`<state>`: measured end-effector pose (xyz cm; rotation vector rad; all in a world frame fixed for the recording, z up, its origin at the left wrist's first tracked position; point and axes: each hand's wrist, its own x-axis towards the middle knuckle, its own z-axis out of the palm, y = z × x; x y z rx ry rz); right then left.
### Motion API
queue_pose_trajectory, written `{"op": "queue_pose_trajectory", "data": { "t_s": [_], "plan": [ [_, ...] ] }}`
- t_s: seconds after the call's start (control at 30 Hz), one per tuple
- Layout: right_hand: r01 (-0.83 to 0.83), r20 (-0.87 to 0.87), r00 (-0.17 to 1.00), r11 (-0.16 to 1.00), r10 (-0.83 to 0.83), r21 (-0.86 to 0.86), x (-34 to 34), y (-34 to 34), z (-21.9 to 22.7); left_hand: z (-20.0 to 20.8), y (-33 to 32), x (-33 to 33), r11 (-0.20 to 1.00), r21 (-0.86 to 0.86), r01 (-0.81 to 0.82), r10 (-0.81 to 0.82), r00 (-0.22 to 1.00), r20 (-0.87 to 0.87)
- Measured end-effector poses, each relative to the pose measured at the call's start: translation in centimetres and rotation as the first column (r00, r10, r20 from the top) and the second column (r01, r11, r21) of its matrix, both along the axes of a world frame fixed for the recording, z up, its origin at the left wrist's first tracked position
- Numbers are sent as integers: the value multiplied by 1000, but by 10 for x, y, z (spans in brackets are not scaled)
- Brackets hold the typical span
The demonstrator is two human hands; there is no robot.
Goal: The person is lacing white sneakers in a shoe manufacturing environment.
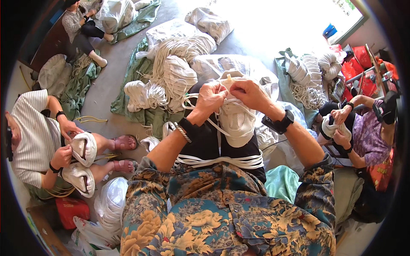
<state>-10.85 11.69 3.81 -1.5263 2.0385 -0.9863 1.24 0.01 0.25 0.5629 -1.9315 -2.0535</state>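
A white sneaker (240, 121) rests on my dark-trousered lap, its toe pointing toward me. Both hands meet over its lacing. My left hand (211, 98) pinches a white shoelace (188, 101), which loops out at its left side. Close beside it, my right hand (251, 94) is closed in a pinch at the lace over the shoe's opening; its fingertips are partly hidden. A bundle of white laces (220, 161) lies across my thighs.
Heaped white shoes and laces (179, 70) lie ahead on green sheeting (130, 77); another pile (305, 77) is right of it. People with white shoes sit at left (32, 132) and right (376, 128); another person (79, 25) sits far left. Plastic bags (112, 202) lie near left.
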Motion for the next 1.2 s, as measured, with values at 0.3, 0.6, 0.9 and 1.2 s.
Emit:
{"op": "queue_pose_trajectory", "data": {
  "t_s": [0.3,0.6,0.9,1.2],
  "plan": [
    [32,-675,738,999,-20,6,-1,1,-13,-17,11,-17,592,-802,-77,238,968,84],
    [251,-429,838,937,-336,-245,-3,4,-69,-24,7,-29,549,-826,-130,103,991,-87],
    [143,-660,743,990,-112,-8,-1,22,-34,-17,15,-17,566,-824,2,118,989,84],
    [235,-596,761,965,-258,-117,10,10,-53,-22,8,-20,558,-830,-1,119,990,79]
  ]
}}
